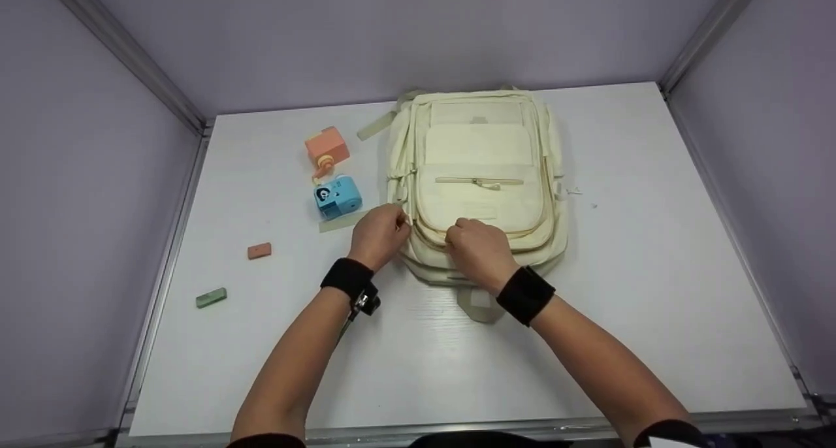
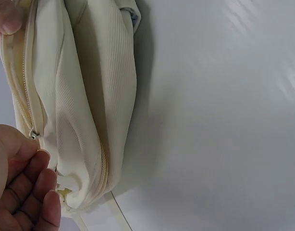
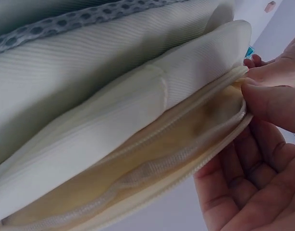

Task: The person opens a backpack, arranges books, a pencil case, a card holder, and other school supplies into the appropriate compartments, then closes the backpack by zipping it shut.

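A cream backpack (image 1: 480, 147) lies on the table, its front pocket facing up. At its lower left side my left hand (image 1: 380, 236) pinches the zipper pull, whose metal slider (image 2: 33, 134) shows just above the thumb in the left wrist view. My right hand (image 1: 482, 249) grips the fabric edge of the front compartment near the bottom. In the right wrist view that compartment gapes along its zipper teeth (image 3: 186, 180), showing a yellowish lining (image 3: 138, 168). The right thumb (image 3: 270, 103) presses on the edge at the corner of the opening.
Left of the backpack lie an orange box-shaped toy (image 1: 328, 146) and a blue camera-shaped toy (image 1: 338, 196). Farther left are a small reddish block (image 1: 259, 251) and a green block (image 1: 211, 297). Straps (image 1: 377, 126) stick out from the bag. White scraps (image 1: 574, 191) lie to its right.
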Demonstrator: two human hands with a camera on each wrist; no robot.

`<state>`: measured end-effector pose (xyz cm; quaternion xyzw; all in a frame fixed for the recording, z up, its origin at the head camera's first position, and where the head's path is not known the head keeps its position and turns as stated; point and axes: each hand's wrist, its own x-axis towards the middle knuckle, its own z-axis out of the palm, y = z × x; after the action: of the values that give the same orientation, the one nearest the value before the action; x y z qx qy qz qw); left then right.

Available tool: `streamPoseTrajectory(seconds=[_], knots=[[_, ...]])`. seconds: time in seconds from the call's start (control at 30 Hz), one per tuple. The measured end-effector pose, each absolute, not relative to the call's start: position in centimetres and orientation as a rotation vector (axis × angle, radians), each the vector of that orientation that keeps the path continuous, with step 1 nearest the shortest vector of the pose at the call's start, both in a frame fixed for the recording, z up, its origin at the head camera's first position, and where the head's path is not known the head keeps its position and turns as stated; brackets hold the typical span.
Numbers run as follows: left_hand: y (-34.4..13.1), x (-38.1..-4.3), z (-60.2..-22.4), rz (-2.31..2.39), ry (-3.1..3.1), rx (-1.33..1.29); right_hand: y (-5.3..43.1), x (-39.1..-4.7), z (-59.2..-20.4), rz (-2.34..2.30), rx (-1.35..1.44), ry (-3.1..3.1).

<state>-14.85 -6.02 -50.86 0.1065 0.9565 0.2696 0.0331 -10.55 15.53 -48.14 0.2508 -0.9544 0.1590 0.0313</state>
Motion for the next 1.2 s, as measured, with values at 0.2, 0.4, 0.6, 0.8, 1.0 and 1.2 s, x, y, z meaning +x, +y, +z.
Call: streamPoseTrajectory(seconds=[0.2,0.4,0.6,0.8,1.0,1.2], knots=[[-5.9,-15.8,-51.0,0.803,2.975,0.371,15.8,-10.6,-48.3,0.502,0.764,-2.915],[-6.0,-16.6,-51.1,0.779,3.004,0.384,16.1,-10.4,-48.1,0.540,0.773,-2.853],[-6.2,-17.7,-50.7,0.797,3.017,0.376,16.3,-10.2,-47.8,0.576,0.778,-2.795],[-6.2,-19.0,-50.4,0.803,3.029,0.357,16.4,-10.0,-47.6,0.597,0.784,-2.763],[-6.0,-20.4,-50.3,0.816,3.034,0.301,16.7,-10.0,-47.6,0.591,0.787,-2.719],[-5.8,-21.9,-50.4,0.828,3.012,0.216,16.9,-9.9,-47.5,0.600,0.800,-2.688]])
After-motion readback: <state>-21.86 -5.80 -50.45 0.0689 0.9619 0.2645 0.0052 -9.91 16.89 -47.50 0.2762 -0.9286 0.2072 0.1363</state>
